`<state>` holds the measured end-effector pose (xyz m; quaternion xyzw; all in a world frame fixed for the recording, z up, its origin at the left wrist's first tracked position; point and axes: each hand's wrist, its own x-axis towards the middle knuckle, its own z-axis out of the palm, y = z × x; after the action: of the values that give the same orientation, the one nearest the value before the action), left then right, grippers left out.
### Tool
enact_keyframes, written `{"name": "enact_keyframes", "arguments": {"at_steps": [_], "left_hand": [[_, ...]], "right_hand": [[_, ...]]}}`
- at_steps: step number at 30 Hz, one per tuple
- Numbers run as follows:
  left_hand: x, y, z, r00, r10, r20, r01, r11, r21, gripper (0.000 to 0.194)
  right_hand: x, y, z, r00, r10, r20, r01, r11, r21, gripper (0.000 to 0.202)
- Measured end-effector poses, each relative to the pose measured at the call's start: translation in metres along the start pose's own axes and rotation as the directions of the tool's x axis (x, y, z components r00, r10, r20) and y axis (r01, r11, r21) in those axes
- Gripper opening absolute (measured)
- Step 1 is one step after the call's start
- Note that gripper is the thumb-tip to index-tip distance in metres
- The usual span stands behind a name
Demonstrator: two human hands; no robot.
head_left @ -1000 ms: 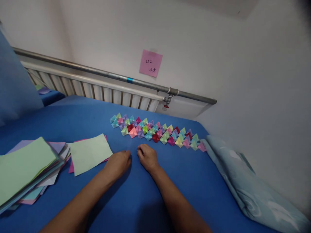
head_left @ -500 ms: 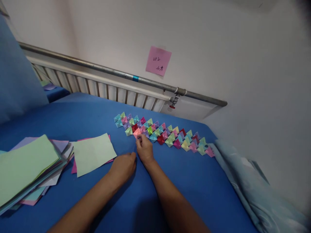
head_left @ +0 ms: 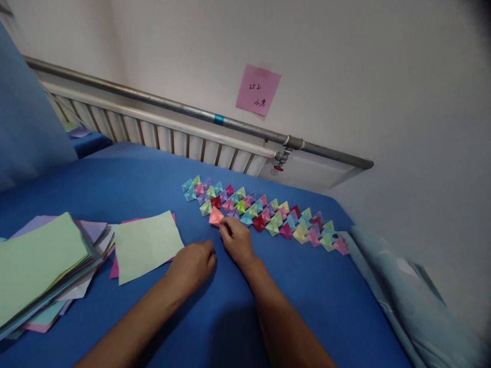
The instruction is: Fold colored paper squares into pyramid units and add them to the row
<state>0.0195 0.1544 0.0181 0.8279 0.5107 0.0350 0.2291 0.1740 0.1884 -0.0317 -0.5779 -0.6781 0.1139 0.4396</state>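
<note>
Rows of small folded paper pyramids (head_left: 241, 206) in many colours lie close together on the blue surface. My right hand (head_left: 237, 239) has thumb and finger pinched at the right edge of a coral folded paper pyramid (head_left: 216, 215), at the near left of the rows. To the left, my left hand (head_left: 193, 263) rests on the surface with its fingers curled in, seemingly holding nothing. Beside it lies a pale green paper sheet (head_left: 148, 245) on top of a magenta sheet (head_left: 114, 268).
A tall stack of coloured paper (head_left: 40, 266) spreads over the left of the blue surface (head_left: 307, 296). A radiator (head_left: 164, 140) and pipe (head_left: 184, 107) run along the wall behind. A pink note (head_left: 258, 89) hangs above; pale blue fabric (head_left: 387, 286) lies at the right edge.
My right hand has shifted slightly right and nearer, and more of the coral pyramid now shows. My left hand has barely moved. The view has tilted slightly.
</note>
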Motion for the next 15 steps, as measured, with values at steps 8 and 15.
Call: {"name": "enact_keyframes", "arguments": {"at_steps": [8, 15], "left_hand": [[0.013, -0.017, -0.015, 0.911, -0.405, -0.082, 0.095, 0.4, -0.912, 0.021], [0.008, -0.009, -0.021, 0.927, -0.223, 0.302, 0.287, -0.098, -0.953, 0.038]], "right_hand": [[-0.004, -0.01, -0.023, 0.986, 0.085, 0.145, -0.14, 0.894, 0.426, 0.011], [0.001, -0.02, -0.031, 0.968, -0.085, 0.238, -0.021, 0.911, 0.413, 0.013]]}}
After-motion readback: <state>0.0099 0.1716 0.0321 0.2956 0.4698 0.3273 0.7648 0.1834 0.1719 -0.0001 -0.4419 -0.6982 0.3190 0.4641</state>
